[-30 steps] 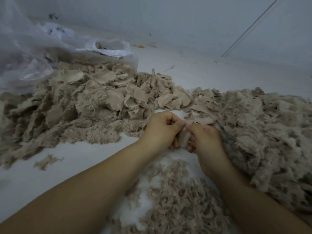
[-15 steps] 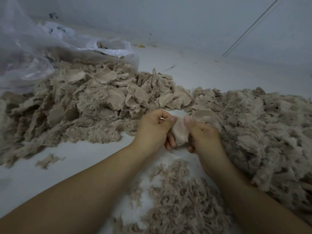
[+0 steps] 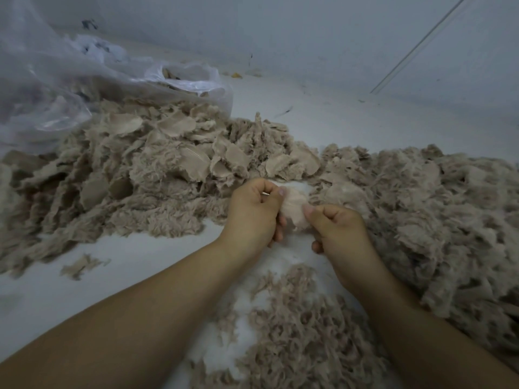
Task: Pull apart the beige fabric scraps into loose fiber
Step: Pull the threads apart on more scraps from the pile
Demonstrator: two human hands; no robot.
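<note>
The left hand [image 3: 252,211] and right hand [image 3: 335,226] each pinch one side of a pale beige scrap [image 3: 293,209], stretched thin and fuzzy between them. Shredded loose fiber [image 3: 295,327] lies near; whole fabric scraps [image 3: 146,169] are heaped far left.

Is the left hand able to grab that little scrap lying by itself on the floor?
Probably yes, but not now. The lone scrap lies on bare floor with nothing over it. The left hand is busy pinching a scrap with the right hand.
</note>
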